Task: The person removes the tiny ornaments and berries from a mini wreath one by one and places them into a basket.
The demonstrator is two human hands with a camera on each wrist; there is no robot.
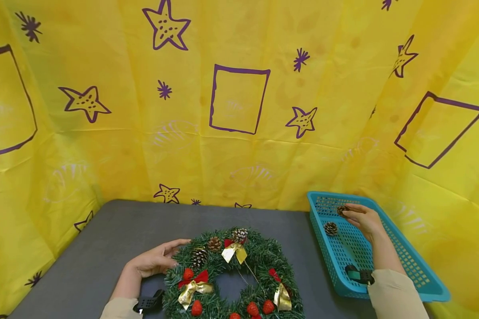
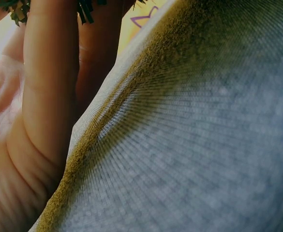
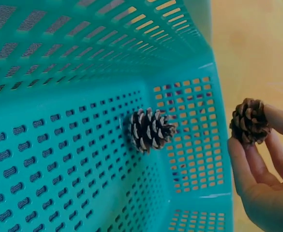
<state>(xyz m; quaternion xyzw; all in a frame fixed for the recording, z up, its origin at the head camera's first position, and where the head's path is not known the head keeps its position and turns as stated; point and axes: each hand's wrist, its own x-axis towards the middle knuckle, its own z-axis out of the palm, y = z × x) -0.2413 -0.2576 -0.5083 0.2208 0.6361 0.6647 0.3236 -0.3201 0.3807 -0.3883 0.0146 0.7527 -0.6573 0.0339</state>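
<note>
A green Christmas wreath [image 1: 265, 254] with gold and red bows, red strawberry-like berries and several pine cones lies at the front of the table. At its left edge my left hand [image 1: 155, 260] holds the greenery; in the left wrist view its fingers [image 2: 49, 72] reach up to the tinsel. Over the far end of a turquoise basket [image 1: 323, 250], my right hand [image 1: 365, 221] pinches a brown pine cone [image 3: 250, 122] between thumb and fingertips. Another pine cone [image 3: 150, 129], with white-tipped scales, lies on the basket floor.
The basket stands on the right of the dark grey table [image 1: 139, 221]. Yellow cloth [image 1: 239, 168] printed with purple stars and squares surrounds the table at the back and sides. A pale sleeve [image 2: 194, 125] fills much of the left wrist view.
</note>
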